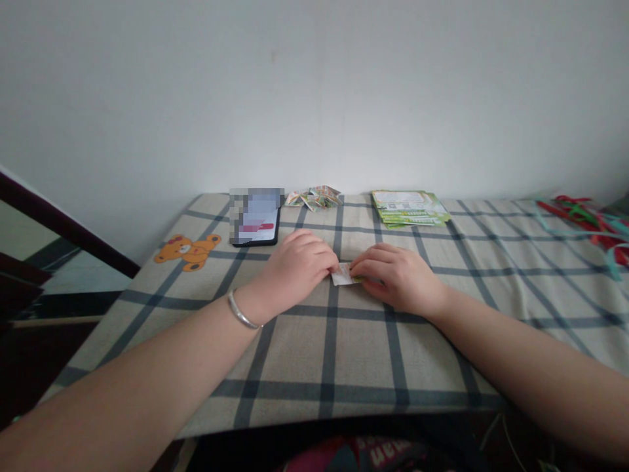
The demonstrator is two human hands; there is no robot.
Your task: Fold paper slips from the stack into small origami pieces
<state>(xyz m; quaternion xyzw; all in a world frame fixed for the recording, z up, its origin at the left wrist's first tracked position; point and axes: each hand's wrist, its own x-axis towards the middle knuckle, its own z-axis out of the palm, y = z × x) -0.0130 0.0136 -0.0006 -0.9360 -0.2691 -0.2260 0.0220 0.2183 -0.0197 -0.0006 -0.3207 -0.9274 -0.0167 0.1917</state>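
- Paper slip (pixel 344 274) lies mid-table (pixel 314 354), which I see covered in checked cloth.
- Left hand (pixel 295 265) and right hand (pixel 393 275), fingers curled, pinch the slip's ends.
- Leaflet stack (pixel 409 208) and phone (pixel 255 219) sit at the table's far edge.

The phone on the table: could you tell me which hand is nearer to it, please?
Left. The left hand lies in front of the phone, slightly to its right; the right hand is farther right, beyond the small folded paper.

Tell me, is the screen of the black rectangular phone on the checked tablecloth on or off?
On. The black rectangular phone lies face up and its screen glows pale with a red bar.
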